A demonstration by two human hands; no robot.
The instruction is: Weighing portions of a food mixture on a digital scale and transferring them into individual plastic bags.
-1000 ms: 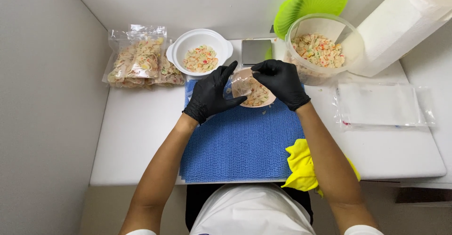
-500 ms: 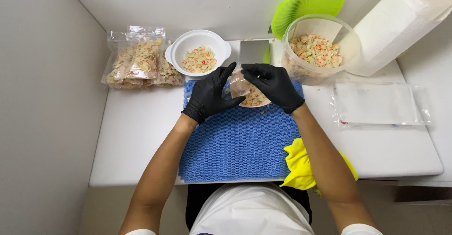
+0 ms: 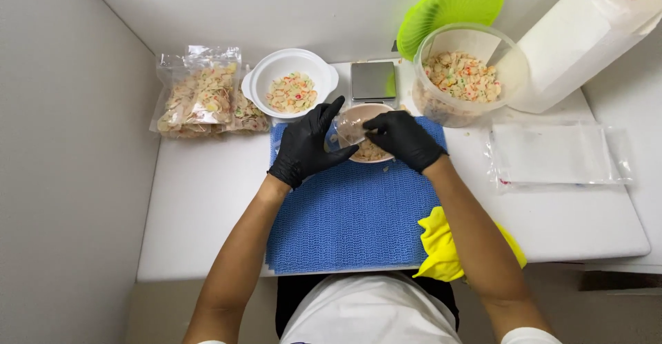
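Note:
Both of my hands wear black gloves and meet over the far end of a blue ribbed mat. My left hand and my right hand together pinch a small clear plastic bag that holds some pale cereal-like pieces. Just beneath it sits a small bowl with more of the pieces. A white bowl of the same mix stands just beyond my left hand.
Several filled clear bags lie at the far left. A small grey scale, a large clear tub of the mix with a green lid, a paper towel roll, flat empty bags and a yellow cloth surround the mat.
Both hands and the small bag have shifted slightly toward the far edge, close to the scale. The bag has been drawn in tighter between the fingers.

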